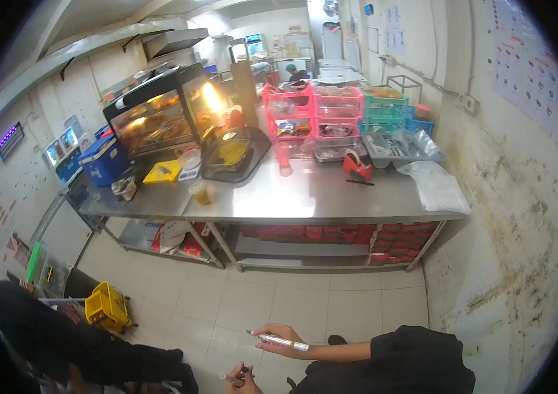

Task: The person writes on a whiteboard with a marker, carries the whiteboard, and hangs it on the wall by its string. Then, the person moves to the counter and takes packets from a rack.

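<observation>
My right hand point(279, 333) reaches in from the lower right, out of a black sleeve. Its fingers are closed around a silver marker pen point(290, 343), whose dark tip points left. Below it, at the bottom edge, my left hand point(245, 387) is partly cut off by the frame. A small pale cylinder point(229, 379) sticks out of its closed fingers, with something dark beside it; its kind is too small to make out. Both hands are above the tiled floor, apart from each other and in front of the steel table point(266, 200).
On the table stand a lit food warmer point(154, 121), pink stacked baskets point(289, 111), a tape dispenser point(356, 167), plastic bags point(435, 187) and a cup point(200, 193). A person in black point(82, 335) and a yellow mop bucket point(107, 307) are at left. A stained wall rises at right.
</observation>
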`<act>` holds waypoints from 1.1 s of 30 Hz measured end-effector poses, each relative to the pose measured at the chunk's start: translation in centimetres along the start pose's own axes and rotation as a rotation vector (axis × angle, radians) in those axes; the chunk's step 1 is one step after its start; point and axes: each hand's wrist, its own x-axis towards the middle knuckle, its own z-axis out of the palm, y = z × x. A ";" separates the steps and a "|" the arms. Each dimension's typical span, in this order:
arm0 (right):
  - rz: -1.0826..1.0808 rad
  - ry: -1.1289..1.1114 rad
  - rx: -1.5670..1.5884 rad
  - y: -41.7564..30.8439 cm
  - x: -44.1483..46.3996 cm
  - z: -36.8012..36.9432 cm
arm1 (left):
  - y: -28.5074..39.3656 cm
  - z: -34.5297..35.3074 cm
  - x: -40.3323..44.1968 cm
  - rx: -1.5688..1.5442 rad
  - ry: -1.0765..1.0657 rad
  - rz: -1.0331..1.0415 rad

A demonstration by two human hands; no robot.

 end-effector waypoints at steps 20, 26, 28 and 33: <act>-0.417 0.069 -0.002 -0.3 4.8 -18.5 | 6.8 20.9 -3.0 -0.221 -0.149 0.035; -0.560 0.055 -0.044 0.1 4.3 -21.5 | 6.8 23.4 -4.1 -0.331 -0.097 -0.024; -0.510 0.052 -0.027 -0.4 3.9 -22.5 | 6.3 23.6 -4.0 -0.244 -0.170 0.064; -0.443 0.078 -0.040 -0.1 3.4 -24.1 | 5.4 24.5 -4.5 -0.317 -0.117 0.109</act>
